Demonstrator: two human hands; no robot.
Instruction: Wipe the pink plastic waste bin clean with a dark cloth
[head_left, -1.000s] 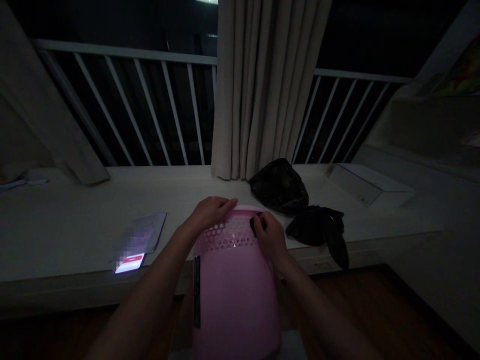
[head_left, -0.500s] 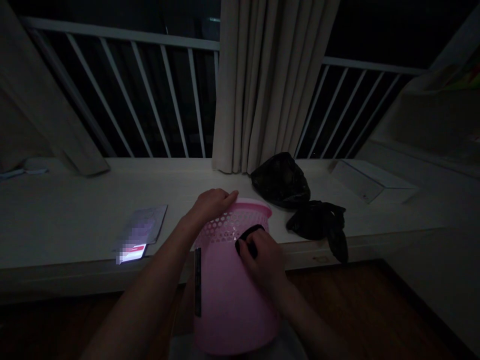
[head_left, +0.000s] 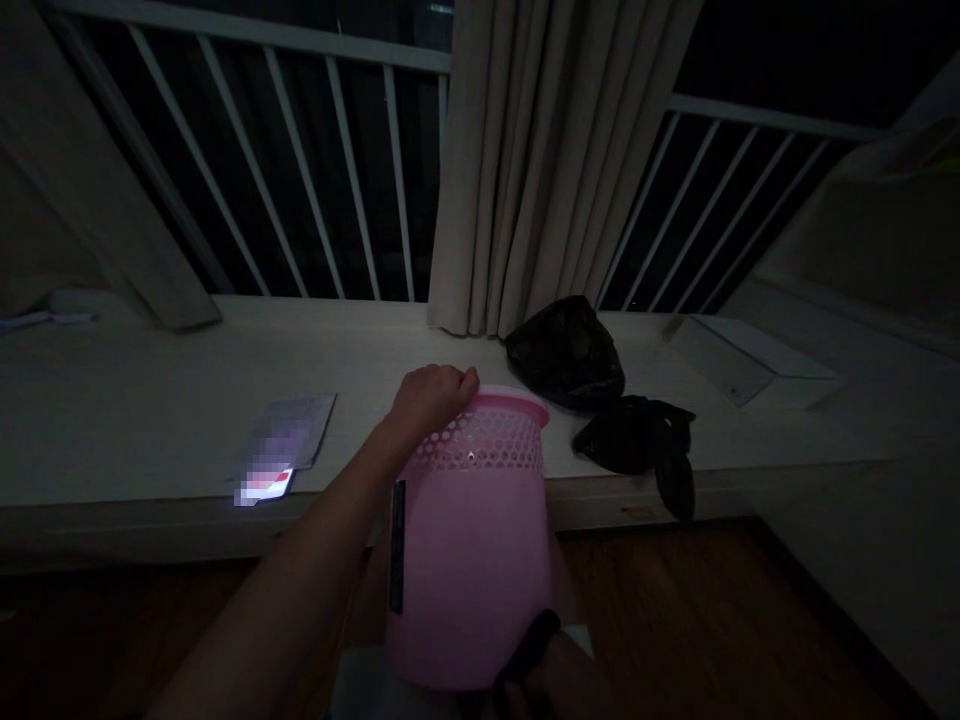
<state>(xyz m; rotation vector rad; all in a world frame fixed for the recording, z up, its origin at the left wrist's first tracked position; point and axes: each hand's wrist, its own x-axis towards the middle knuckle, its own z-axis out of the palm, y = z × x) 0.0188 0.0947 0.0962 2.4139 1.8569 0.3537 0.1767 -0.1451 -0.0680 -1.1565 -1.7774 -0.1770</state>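
Note:
A pink plastic wastebasket with a band of round holes below its rim stands tilted in front of me. My left hand is closed over the left side of its rim. Low at the basket's right side, my right hand holds a black cloth against or close to the wall near the base. The fingers of this hand are partly hidden and dark. A dark label strip runs down the basket's left side.
Along the window runs a white ledge. On it lie a black plastic bag, a smaller knotted black bag hanging over the edge, a white box, a flat packet and a lit phone. A curtain hangs behind.
My right hand has moved with the black cloth from just below the holes down to the basket's lower right. My left hand stays on the rim. The view has shifted slightly.

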